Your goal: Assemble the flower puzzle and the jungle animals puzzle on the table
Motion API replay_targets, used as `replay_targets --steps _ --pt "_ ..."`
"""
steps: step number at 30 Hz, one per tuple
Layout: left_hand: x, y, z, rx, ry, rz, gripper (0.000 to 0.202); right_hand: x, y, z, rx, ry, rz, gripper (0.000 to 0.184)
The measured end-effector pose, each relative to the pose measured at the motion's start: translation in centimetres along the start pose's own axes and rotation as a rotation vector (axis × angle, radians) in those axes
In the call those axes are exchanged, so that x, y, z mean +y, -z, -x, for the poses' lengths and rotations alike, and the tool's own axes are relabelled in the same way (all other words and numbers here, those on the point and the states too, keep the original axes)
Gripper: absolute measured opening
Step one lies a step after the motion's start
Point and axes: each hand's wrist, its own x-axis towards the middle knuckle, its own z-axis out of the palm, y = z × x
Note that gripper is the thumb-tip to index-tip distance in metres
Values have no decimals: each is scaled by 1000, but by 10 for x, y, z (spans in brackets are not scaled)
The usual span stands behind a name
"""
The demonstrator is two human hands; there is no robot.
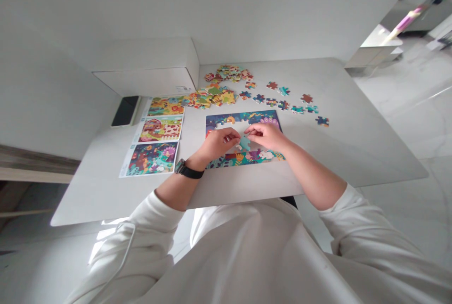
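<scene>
A partly filled jigsaw puzzle (268, 116) lies in front of me, its colourful border framing a pale open middle. Over that middle, my left hand (221, 143) and my right hand (266, 136) come close together, fingers curled into pinches. A teal puzzle piece (244, 143) shows between the fingertips, and both hands seem to grip its edges. The fingers partly cover it and the puzzle's side borders. On my left wrist is a black watch (189, 170).
Loose puzzle pieces (296, 109) are scattered behind and right of the puzzle, with piles of pieces (231, 74) further back. A picture sheet (160, 129) lies left, near a phone (126, 110). A white box (148, 80) stands against the wall on the white table (353, 129).
</scene>
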Motion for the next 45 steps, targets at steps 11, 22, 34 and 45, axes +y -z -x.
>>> replay_targets --steps 11,22,34,45 --pt "-1 0 0 -2 5 -5 24 4 -1 0 -7 25 54 20" --pt "-5 2 -1 20 -128 -172 22 2 9 0 105 28 252 19" --pt "-5 -2 3 -22 -92 -345 37 -2 14 1 35 106 451 22" --pt "-12 -3 2 -51 -122 -356 41 -2 11 1 -105 217 593 26"
